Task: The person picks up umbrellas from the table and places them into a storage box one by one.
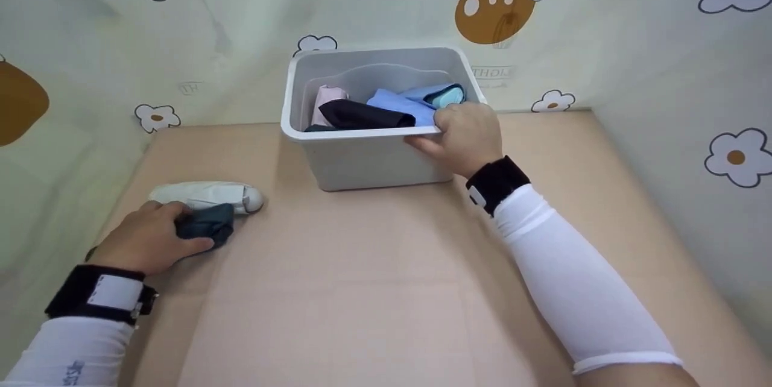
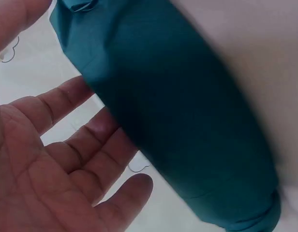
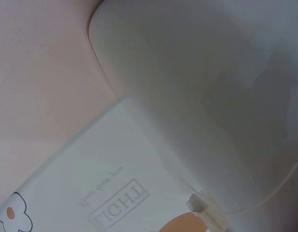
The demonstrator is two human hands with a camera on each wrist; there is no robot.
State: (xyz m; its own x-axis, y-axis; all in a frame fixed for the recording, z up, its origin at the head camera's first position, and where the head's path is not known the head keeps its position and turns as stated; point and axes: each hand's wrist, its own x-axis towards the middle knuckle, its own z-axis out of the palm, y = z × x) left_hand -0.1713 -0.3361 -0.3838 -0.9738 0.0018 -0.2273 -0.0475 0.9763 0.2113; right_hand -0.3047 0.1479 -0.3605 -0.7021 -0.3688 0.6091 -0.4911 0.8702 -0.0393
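Observation:
In the head view my left hand (image 1: pixel 145 239) has its thumb on the near side and its fingers on the far side of a dark teal fabric roll (image 1: pixel 208 224). The left wrist view shows this roll (image 2: pixel 173 111) smooth and long, with gathered ends and my fingertips against its edge. Just beyond it lies a white roll (image 1: pixel 199 195) with a rounded right end. My right hand (image 1: pixel 470 137) grips the front rim of a light grey plastic bin (image 1: pixel 374 161) near its right corner, thumb outside. In the right wrist view the bin's wall (image 3: pixel 187 96) fills much of the picture.
Inside the bin lie a black roll (image 1: pixel 368 116), a pale pink roll (image 1: pixel 329 100), and blue fabric (image 1: pixel 398 106) with a light teal end (image 1: pixel 447 96) beside it. The bin stands at the back of the beige table (image 1: pixel 362 290), close to a patterned wall covering (image 1: pixel 241 25).

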